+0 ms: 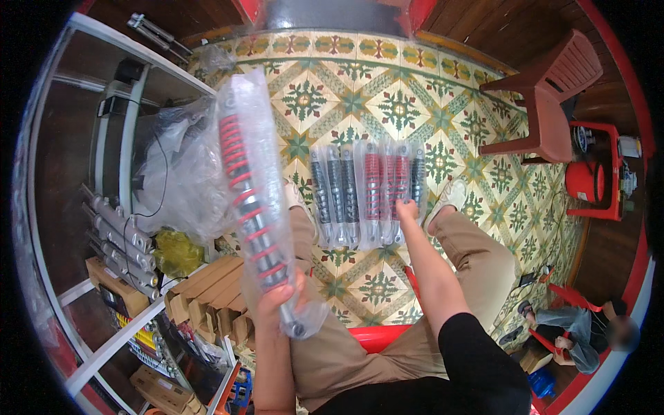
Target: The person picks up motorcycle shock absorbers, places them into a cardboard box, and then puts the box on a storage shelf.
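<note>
Near its lower end, my left hand [282, 296] grips a shock absorber [251, 207] with a red coil spring. It is wrapped in clear plastic and held up at a slight tilt. On the floor between my feet lies a row of several more wrapped shock absorbers. Three with black springs [335, 194] lie at the left of the row, and red-sprung ones [372, 189] lie beside them. Another black one [416, 174] is at the right end. My right hand [407, 210] has its fingers curled around a red-sprung shock absorber [401, 174] in that row.
A metal-framed shelf [114, 347] at left carries cardboard boxes [207, 295] and silver shock absorbers [122, 241]. Crumpled plastic wrap [176, 176] lies beside it. At right stand a brown plastic chair [544, 111] and a red stool [612, 176]. Another person [576, 332] sits at lower right.
</note>
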{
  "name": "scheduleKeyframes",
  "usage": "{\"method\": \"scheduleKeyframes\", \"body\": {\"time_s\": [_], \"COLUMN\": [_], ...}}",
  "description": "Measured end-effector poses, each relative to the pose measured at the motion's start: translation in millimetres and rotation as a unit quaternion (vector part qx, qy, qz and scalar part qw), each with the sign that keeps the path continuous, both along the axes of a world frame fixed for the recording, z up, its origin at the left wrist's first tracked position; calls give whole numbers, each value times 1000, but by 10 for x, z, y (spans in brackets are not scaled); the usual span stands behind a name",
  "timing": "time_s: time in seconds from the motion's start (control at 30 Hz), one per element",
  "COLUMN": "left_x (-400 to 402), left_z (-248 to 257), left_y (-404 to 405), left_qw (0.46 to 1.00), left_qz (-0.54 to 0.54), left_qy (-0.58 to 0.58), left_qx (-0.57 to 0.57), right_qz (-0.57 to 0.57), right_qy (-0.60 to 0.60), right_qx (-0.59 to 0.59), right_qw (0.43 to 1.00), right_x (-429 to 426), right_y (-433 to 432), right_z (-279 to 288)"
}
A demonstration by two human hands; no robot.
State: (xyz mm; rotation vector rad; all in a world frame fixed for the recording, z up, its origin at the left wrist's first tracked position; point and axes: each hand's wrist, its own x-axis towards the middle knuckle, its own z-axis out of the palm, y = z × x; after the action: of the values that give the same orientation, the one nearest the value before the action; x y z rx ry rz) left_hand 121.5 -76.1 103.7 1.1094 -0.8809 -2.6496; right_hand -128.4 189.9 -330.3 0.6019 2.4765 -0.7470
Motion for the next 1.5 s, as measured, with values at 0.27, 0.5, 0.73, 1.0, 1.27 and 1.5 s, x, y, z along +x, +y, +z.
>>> {"method": "scheduleKeyframes", "body": {"time_s": [0.27, 0.5, 0.73, 1.0, 1.27, 1.5], "left_x": [-109, -235, -101, -130, -331, -362], "left_z": [-23, -220, -152, -149, -463, -691], "left_y": [236, 500, 538, 508, 457, 458], "left_qw": [983, 964, 973, 959, 957, 990], "left_qz": [21, -14, -90, -183, -251, -100], "left_qy": [-50, 103, 95, 156, -1, -13], "left_qx": [-176, -246, -189, -149, -142, -101], "right_qz": [-5, 64, 151, 198, 96, -28], "right_qy": [-108, -134, -34, -92, -175, -317], "right_qx": [-485, -628, -529, -477, -492, -575], "right_qw": [868, 764, 835, 851, 848, 754], "right_x": [859, 1621, 2196, 2057, 1912, 1733], "right_y": [-1526, -1171, -918, -729, -558, -812], "right_z": [2912, 4511, 4540, 4514, 4077, 3154]}}
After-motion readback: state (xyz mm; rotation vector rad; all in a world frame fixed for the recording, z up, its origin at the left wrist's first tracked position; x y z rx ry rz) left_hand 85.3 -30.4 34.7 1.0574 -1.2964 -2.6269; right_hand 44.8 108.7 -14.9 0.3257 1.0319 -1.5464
